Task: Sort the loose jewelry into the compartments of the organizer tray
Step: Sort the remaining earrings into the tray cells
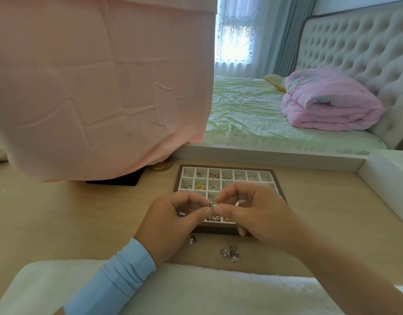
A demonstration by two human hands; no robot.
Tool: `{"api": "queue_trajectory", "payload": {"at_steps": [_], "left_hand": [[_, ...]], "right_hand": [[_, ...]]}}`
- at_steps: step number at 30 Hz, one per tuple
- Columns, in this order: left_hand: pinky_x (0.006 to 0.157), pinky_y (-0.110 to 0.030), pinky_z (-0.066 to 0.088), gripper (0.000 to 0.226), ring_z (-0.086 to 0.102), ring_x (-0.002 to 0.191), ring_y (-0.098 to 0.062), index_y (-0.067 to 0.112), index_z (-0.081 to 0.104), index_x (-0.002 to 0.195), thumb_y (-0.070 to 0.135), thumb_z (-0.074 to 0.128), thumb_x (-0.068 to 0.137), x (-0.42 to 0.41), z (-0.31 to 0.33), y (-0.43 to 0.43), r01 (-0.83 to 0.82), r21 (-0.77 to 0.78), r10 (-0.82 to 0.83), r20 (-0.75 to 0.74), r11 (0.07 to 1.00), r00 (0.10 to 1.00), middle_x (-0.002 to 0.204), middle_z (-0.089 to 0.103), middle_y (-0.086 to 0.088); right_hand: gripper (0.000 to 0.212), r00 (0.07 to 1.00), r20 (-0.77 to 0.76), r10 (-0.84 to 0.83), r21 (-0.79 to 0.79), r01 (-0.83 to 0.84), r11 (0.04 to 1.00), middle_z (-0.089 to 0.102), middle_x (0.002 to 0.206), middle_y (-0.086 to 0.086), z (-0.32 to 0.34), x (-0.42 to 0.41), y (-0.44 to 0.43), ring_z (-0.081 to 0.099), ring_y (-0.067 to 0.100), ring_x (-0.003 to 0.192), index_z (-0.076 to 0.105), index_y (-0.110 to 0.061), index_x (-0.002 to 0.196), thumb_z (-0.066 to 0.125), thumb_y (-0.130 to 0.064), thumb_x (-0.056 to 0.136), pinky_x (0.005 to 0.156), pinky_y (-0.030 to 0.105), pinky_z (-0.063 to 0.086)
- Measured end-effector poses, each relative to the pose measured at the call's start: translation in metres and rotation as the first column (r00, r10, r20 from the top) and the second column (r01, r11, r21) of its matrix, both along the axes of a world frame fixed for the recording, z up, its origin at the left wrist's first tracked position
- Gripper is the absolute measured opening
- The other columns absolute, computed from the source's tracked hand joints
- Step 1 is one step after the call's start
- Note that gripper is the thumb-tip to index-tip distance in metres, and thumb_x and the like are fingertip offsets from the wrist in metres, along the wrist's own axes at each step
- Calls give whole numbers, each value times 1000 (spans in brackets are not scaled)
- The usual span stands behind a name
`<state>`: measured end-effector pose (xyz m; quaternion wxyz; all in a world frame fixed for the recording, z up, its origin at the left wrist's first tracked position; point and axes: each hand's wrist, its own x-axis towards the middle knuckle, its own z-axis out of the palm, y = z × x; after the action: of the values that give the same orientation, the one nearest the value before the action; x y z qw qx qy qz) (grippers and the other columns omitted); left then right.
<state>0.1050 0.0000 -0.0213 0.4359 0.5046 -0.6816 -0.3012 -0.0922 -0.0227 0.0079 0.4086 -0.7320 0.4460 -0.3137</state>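
Both hands meet above the near part of the tray [265, 177]. The left hand [171, 221] and the right hand [252, 212] each pinch a small silver charm [211, 204] between thumb and forefinger. More loose charms [230, 253] lie on the tabletop [82, 212] just in front of the tray. Several far compartments hold rings.

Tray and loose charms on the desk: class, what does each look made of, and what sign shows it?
Tray: dark brown frame, perhaps wood or leatherette; white matte dividers, possibly fabric-lined. Charms: silvery with glints, probably metal.
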Motion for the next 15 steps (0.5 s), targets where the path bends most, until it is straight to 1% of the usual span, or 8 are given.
{"api": "queue_trajectory", "payload": {"at_steps": [2,4,6,7,9,11,13,15], "left_hand": [[68,-11,50,9,65,73,0,32,71,86,24,72,84,-3,10,-12,-8,-16,9,42,1000,999,77,70,21],[69,-17,55,5,67,72,-3,29,73,86,27,75,82,-6,24,-28,-16,2,16,26,1000,1000,77,72,15],[72,-22,56,8,68,72,-3,27,75,86,32,76,79,-11,38,-47,-26,45,26,2,999,1000,77,73,12],[71,-21,56,10,68,71,-2,26,76,85,33,76,78,-14,44,-58,-26,68,27,-6,997,1000,76,74,12],[61,-15,51,9,67,66,0,25,77,85,31,78,79,-21,53,-80,-31,95,32,-9,995,999,72,73,13],[55,-12,47,7,69,65,-4,23,77,86,28,77,81,-28,58,-99,-27,114,30,-20,993,999,73,74,10],[57,-16,49,8,71,69,-8,22,77,88,27,75,83,-32,57,-114,-3,138,8,-40,990,999,78,76,9],[60,-21,51,7,70,72,-8,24,77,89,28,73,85,-35,54,-127,26,149,-21,-36,989,999,80,76,11]], "right_hand": [[10,1000,3,8,-61,-8,998,74,84,-7,7,-2,-9,61,12,50,74,-26,95,77,-21,87,53,23,53],[15,999,-20,-25,-111,22,994,75,84,-14,18,-4,-23,64,14,53,76,-31,95,79,-21,85,56,27,57],[20,996,-42,-73,-143,66,987,76,82,-17,27,-8,-40,66,12,54,77,-37,92,82,-22,82,57,24,57],[19,995,-34,-97,-158,91,983,77,79,-16,30,-10,-49,67,12,55,77,-38,90,84,-22,81,57,23,55],[14,990,-8,-142,-199,138,970,76,71,-11,33,-14,-67,66,15,51,79,-36,87,84,-25,81,55,24,52],[7,984,10,-177,-243,174,954,72,62,-11,34,-17,-82,63,16,47,81,-31,86,83,-25,82,53,22,51],[5,975,24,-223,-268,221,938,71,60,-15,34,-22,-97,60,11,45,82,-27,84,81,-22,84,54,16,47],[8,966,-7,-260,-298,246,922,71,63,-17,31,-27,-110,60,8,46,81,-31,79,81,-24,83,58,19,49]]}}
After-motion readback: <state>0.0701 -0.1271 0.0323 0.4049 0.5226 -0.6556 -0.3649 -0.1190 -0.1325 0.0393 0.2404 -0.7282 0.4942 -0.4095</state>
